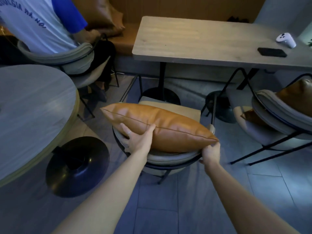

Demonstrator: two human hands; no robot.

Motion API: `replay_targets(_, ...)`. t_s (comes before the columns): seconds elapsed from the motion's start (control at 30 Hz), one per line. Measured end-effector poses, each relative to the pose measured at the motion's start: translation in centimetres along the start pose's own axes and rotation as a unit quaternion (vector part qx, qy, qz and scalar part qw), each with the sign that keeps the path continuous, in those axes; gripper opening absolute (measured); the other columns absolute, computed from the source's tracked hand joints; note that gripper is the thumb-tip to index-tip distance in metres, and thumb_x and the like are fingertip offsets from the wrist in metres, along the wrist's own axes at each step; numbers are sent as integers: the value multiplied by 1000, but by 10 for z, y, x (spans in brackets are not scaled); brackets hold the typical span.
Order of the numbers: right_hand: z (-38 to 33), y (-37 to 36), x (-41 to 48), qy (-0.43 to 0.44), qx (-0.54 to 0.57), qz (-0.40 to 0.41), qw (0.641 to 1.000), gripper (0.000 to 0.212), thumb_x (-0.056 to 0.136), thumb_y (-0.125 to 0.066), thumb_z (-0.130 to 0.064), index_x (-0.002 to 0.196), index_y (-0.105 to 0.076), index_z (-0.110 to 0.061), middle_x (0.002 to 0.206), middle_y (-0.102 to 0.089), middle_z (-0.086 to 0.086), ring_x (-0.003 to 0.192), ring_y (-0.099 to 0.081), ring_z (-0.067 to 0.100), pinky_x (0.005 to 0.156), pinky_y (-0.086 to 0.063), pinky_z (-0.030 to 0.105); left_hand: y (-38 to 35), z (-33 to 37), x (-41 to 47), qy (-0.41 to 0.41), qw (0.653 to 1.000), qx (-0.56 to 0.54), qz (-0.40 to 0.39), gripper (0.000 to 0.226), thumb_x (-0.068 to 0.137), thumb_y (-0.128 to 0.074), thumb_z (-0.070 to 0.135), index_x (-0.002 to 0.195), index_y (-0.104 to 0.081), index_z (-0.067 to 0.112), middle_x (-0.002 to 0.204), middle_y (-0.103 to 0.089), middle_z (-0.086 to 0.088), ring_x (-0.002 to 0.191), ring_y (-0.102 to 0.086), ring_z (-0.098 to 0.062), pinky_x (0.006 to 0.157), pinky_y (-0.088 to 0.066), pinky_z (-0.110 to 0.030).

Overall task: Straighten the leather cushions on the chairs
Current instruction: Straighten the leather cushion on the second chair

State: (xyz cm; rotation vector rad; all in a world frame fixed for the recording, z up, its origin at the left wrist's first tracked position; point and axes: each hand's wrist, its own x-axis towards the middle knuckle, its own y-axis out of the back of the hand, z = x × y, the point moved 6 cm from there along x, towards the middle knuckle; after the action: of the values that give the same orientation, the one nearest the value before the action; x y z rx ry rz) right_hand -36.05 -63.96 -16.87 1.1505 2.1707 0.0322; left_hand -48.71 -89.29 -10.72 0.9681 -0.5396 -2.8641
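A tan leather cushion stands on edge against the curved backrest of the grey chair right in front of me. My left hand, with a ring on one finger, grips the cushion's near face and top seam. My right hand pinches the cushion's right corner. Another tan cushion leans in the chair at the right edge. A third cushion rests on the bench at the back.
A rectangular wooden table behind the chair carries a black phone and a white controller. A round table with a black base stands to the left. A person in a white and blue shirt sits at the back left.
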Motion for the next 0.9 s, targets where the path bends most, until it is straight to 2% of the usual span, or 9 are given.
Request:
replay_targets(0.07, 30, -4, 9, 11, 33, -19, 999, 78, 74, -48, -64, 148, -29, -47, 145, -54, 4, 126, -55, 37, 103, -46, 62, 5, 2, -4, 4, 998, -59, 23, 120, 74, -80, 60, 159, 4, 44, 166, -14, -12, 143, -33, -45, 111, -36, -60)
replay_targets(0.17, 18, -16, -30, 57, 48, -52, 996, 78, 81, -61, -53, 148, -22, -61, 143, -54, -7, 126, -56, 28, 103, -48, 59, 19, 5, 6, 47, 986, -150, 63, 117, 73, -83, 56, 160, -7, 39, 162, -19, -15, 140, -38, -43, 106, -41, -58)
replay_targets(0.27, 3, -17, -44, 103, 34, -47, 993, 81, 85, -66, -41, 155, -25, -48, 138, -57, -7, 123, -56, 24, 105, -47, 52, 26, 11, 14, 89, 980, -160, 74, 118, 71, -81, 63, 160, -8, 39, 162, -16, -16, 139, -36, -45, 107, -40, -62)
replay_targets(0.33, 1, -10, -41, 114, 37, -26, 992, 82, 77, -68, -53, 152, -37, -42, 139, -60, -5, 127, -57, 25, 106, -47, 52, 23, 12, 16, 104, 982, -142, 65, 120, 68, -81, 67, 159, -8, 40, 161, -16, -16, 138, -36, -47, 106, -41, -67)
replay_targets(0.4, 0, -5, -31, 125, 21, -26, 992, 85, 72, -67, -61, 150, -41, -41, 136, -64, -5, 126, -58, 23, 105, -48, 51, 19, 14, 18, 106, 984, -128, 55, 119, 68, -81, 66, 159, -10, 38, 160, -16, -16, 136, -36, -47, 105, -41, -70)
replay_targets(0.57, -18, -2, 2, 140, -6, -41, 989, 88, 69, -62, -67, 150, -41, -40, 135, -64, -3, 125, -59, 25, 104, -49, 52, -1, 20, 21, 98, 984, -138, 54, 116, 67, -83, 65, 159, -16, 38, 157, -21, -16, 136, -38, -46, 105, -43, -69)
replay_targets(0.7, -24, -3, 46, 147, -18, -65, 987, 81, 71, -66, -63, 146, -42, -45, 131, -66, -1, 121, -62, 27, 100, -52, 57, -17, 33, 29, 99, 981, -152, 68, 113, 68, -84, 63, 158, -19, 40, 156, -22, -16, 135, -39, -49, 104, -43, -70)
replay_targets(0.77, -35, -7, 53, 141, 2, -80, 987, 79, 72, -71, -57, 145, -44, -45, 132, -66, -2, 120, -63, 25, 98, -54, 55, -22, 40, 35, 98, 977, -173, 78, 109, 70, -85, 57, 158, -21, 39, 157, -24, -16, 135, -40, -48, 103, -43, -70)
replay_targets(0.9, -58, -15, 75, 144, 19, -109, 983, 53, 90, -71, -22, 138, -54, -34, 122, -69, -1, 115, -65, 26, 98, -54, 55, -32, 52, 51, 69, 974, -195, 89, 103, 74, -85, 53, 157, -27, 37, 155, -43, -9, 136, -46, -42, 105, -43, -69)
